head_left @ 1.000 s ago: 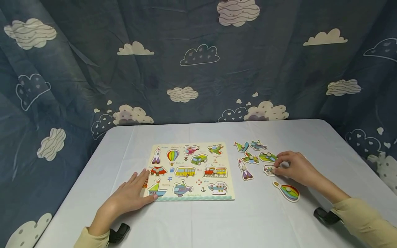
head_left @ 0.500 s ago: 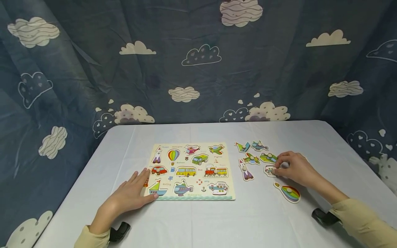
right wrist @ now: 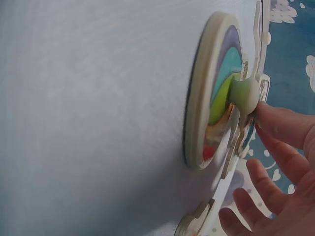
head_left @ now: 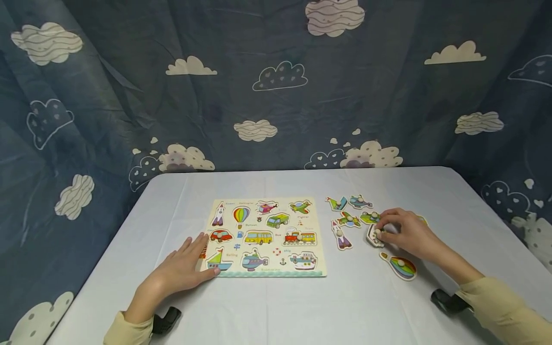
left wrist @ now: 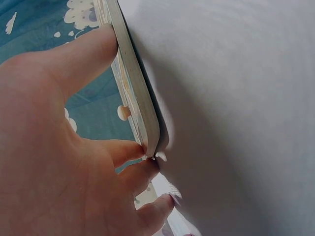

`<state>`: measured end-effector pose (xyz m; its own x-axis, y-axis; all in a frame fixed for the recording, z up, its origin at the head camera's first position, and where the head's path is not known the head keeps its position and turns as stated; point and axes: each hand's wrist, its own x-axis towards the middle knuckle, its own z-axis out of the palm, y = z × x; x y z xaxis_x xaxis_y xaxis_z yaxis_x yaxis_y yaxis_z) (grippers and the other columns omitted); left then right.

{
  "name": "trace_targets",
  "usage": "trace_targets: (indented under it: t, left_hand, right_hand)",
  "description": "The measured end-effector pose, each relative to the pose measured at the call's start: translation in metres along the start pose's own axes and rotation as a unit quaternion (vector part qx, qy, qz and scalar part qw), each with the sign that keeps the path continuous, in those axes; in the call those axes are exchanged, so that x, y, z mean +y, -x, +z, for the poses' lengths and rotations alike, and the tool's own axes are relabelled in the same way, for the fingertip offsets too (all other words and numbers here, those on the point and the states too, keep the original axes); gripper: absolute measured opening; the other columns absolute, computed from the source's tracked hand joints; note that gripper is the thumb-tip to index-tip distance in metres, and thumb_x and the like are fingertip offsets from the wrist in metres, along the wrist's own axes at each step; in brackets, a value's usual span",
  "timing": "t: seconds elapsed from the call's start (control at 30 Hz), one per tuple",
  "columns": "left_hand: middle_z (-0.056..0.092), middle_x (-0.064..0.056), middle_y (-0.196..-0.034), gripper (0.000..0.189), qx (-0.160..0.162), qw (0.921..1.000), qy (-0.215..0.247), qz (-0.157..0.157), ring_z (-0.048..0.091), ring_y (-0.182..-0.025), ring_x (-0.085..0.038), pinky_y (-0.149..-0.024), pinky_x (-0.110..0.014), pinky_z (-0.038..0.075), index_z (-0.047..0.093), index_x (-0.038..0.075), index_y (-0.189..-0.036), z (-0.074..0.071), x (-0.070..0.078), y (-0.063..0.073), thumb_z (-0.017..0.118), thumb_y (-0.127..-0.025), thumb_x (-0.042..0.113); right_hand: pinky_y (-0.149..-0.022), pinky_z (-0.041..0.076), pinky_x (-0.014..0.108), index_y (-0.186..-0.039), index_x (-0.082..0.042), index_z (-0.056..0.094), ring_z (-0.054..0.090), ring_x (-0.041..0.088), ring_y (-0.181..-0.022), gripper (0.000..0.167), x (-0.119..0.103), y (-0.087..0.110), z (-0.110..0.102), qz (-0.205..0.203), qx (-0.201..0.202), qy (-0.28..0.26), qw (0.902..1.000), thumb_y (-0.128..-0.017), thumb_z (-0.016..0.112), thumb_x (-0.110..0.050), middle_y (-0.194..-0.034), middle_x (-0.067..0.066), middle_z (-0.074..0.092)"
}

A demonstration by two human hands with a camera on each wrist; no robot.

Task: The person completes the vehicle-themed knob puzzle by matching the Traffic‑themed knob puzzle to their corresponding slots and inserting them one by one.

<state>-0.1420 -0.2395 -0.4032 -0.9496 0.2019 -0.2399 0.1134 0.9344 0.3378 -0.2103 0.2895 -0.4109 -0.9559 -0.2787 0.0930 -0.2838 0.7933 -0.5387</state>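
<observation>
Left hand [head_left: 183, 264] is held with fingers extended, thumb spread wide; right hand [head_left: 409, 233] is set in a thumb-and-finger pinch.

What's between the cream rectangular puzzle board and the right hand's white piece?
A purple-and-white rocket-shaped wooden piece lies between, in the head view.

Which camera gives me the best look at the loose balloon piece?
The head view: it shows the balloon piece whole, with its rainbow face up on the table. The right wrist view is closer but slanted, nearly edge-on, showing its thick rim. The left wrist view does not show it.
</observation>
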Motion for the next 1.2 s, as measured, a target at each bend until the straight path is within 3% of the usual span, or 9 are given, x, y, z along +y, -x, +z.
trace_targets:
  t: [0.83, 1.2]
  left_hand:
    - [0.023, -0.019, -0.159, 0.101, 0.003, 1.0, -0.002, 0.001, 0.016, -0.144, -0.047, -0.106, -0.071, 0.02, 0.025, 0.002, -0.155, 0.002, -0.001, -0.001, 0.063, -0.085, 0.064]
    - [0.024, -0.019, -0.159, 0.101, 0.009, 1.0, 0.0, 0.0, 0.017, -0.144, -0.047, -0.106, -0.071, 0.019, 0.025, 0.002, -0.155, 0.001, -0.001, -0.002, 0.063, -0.084, 0.063]
  right_hand:
    - [-0.096, 0.039, 0.062, -0.095, -0.019, 0.071, 0.046, 0.038, -0.118, 0.025, -0.044, -0.003, 0.013, -0.057, -0.027, -0.033, 0.9975, -0.085, 0.073, 0.003, -0.121, 0.012, 0.055]
    - [-0.095, 0.042, 0.052, -0.095, -0.026, 0.068, 0.051, 0.026, -0.113, 0.034, -0.062, -0.014, 0.027, -0.135, -0.039, -0.053, 0.9887, -0.084, 0.073, 0.006, -0.115, 0.0, 0.057]
